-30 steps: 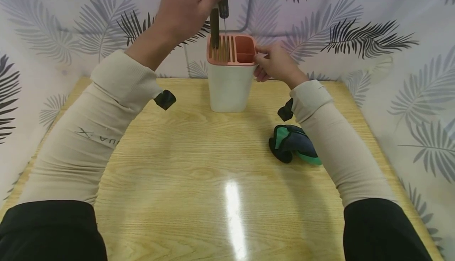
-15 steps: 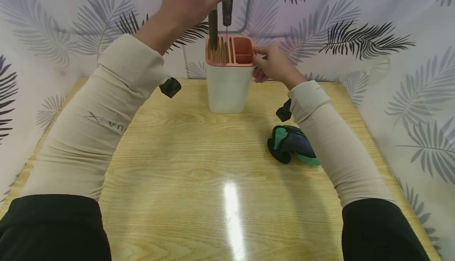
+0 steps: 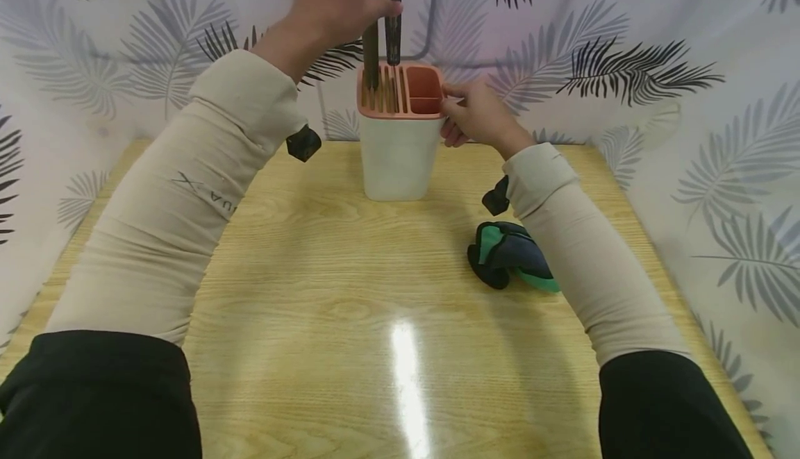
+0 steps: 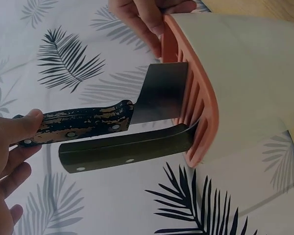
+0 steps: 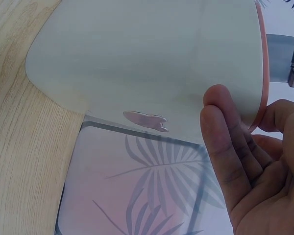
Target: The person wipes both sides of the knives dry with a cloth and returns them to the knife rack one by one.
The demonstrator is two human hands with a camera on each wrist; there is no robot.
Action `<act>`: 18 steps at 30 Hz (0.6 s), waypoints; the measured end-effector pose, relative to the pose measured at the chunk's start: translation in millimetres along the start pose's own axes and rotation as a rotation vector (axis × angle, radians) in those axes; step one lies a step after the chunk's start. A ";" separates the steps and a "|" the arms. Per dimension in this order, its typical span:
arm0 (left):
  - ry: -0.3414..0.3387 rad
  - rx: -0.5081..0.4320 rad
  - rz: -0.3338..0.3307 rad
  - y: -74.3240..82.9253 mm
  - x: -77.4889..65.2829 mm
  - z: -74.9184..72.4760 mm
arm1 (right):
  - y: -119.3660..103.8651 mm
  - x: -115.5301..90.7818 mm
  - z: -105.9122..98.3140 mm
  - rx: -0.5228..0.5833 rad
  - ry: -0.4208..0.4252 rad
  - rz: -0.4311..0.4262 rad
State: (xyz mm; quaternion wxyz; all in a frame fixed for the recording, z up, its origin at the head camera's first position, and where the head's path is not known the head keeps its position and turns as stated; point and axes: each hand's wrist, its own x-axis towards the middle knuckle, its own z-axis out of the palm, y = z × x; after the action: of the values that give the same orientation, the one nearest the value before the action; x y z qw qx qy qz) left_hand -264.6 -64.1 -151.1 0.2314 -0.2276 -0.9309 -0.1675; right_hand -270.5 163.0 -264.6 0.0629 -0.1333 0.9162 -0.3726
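Note:
A white knife holder (image 3: 400, 160) with an orange slotted top stands upright near the table's back edge. My left hand (image 3: 334, 1) holds a cleaver (image 4: 159, 93) by the end of its worn black handle, thumb on one side. The blade points down into a slot, its upper part showing above the top in the left wrist view. Beside it, a knife with an olive-green handle (image 4: 127, 149) sits in another slot, blade mostly hidden. My right hand (image 3: 478, 115) pinches the holder's right rim, thumb at the top and other fingers along the outer wall (image 5: 225, 132).
A dark blue and green cloth item (image 3: 512, 254) lies on the wooden table (image 3: 325, 306), partly behind my right forearm. Two open orange compartments (image 3: 425, 87) take up the holder's right side. A leaf-print curtain (image 3: 625, 42) hangs behind the table.
My left hand has shifted slightly, and the cleaver has gone lower, its handle now closer to the slotted top. The right hand keeps its grip on the rim.

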 end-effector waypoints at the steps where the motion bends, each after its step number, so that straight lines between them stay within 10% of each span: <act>1: -0.006 0.000 0.006 -0.3 0.1 1.8 | -0.2 -0.1 0.1 0.001 0.000 0.001; 18: -0.042 0.052 0.019 -6.0 0.4 16.8 | -4.2 -1.3 0.4 0.017 -0.005 -0.014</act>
State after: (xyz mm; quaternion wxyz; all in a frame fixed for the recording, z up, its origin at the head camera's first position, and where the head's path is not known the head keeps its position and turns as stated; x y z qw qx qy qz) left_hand -273.9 -62.0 -166.3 0.2194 -0.2339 -0.9373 -0.1362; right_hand -268.4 160.2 -261.9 0.0639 -0.1400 0.9120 -0.3803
